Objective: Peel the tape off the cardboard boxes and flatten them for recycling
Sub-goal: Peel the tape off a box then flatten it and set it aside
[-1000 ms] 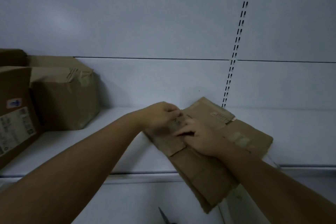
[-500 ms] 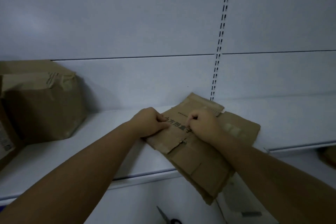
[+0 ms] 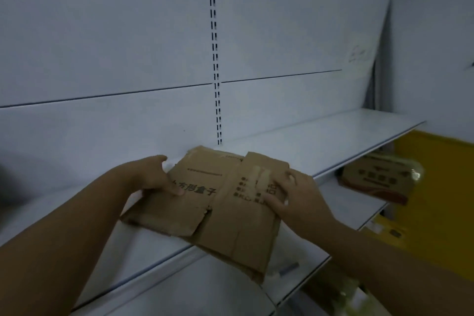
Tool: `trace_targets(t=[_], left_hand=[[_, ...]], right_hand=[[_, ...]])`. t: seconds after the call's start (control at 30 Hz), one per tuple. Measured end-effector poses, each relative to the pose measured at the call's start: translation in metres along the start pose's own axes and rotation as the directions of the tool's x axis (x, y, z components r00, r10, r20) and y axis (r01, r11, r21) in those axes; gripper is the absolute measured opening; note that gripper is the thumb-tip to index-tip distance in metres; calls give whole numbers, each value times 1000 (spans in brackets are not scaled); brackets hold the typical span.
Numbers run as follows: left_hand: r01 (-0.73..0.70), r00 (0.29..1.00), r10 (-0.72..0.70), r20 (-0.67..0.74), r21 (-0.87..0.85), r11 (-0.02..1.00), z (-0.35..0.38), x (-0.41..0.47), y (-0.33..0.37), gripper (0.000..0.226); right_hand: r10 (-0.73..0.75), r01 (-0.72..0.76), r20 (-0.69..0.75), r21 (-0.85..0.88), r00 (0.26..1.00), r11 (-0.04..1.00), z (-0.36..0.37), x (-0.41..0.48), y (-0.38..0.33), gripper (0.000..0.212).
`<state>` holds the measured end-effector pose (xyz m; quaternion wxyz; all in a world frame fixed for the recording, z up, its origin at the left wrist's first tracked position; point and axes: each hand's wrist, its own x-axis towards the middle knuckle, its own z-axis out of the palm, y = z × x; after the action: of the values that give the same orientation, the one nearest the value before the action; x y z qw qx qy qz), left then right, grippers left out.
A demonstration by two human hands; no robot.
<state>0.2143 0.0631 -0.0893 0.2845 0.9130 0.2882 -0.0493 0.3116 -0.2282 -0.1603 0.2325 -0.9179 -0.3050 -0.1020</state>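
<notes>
Two bare hands hold a flattened brown cardboard box [image 3: 230,226] that lies on a white metal shelf [image 3: 333,136], its near end hanging over the shelf's front edge. The left hand [image 3: 151,177] grips the box's left edge, thumb pressed on the printed top face. The right hand [image 3: 300,197] grips the right edge, thumb on top just beside a pale strip of tape [image 3: 261,177]. Far right, on a lower shelf, sits a printed brown carton [image 3: 377,179].

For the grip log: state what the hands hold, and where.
The flattened cardboard box: the left hand grips its left edge; the right hand rests on its taped right end, grip unclear.
</notes>
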Motion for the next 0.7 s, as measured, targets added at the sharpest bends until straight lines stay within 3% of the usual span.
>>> trace_targets(t=[0.07,0.13,0.2,0.23,0.27,0.37,0.57,0.7], left_hand=[[19,993,-8,115,-97,995,3,-15,11,120],[-16,994,40,104,-221,975,11,-26,22,114],[-49,996,74,53,-375,926,22,-36,41,103],[-55,997,76,32,-438,898,28,-40,52,94],[-57,997,76,18,-480,875,36,-44,67,81],[-59,998,63,-12,-542,838,60,-49,110,50],[-74,993,118,22,-661,746,134,-60,206,38],[-91,988,153,36,-665,741,164,-50,264,36]], right_hand=[[138,-147,77,120,987,982,-6,-9,9,72],[257,-313,193,364,947,877,-16,-15,19,55],[322,-485,363,669,874,563,-27,-24,27,19],[311,-541,445,737,840,406,-30,-28,30,15],[301,-552,470,771,830,319,-34,-33,40,14],[331,-492,400,827,855,272,-53,-41,74,19],[405,-396,262,870,876,293,-116,-52,182,18],[463,-394,226,866,857,307,-140,-50,237,20]])
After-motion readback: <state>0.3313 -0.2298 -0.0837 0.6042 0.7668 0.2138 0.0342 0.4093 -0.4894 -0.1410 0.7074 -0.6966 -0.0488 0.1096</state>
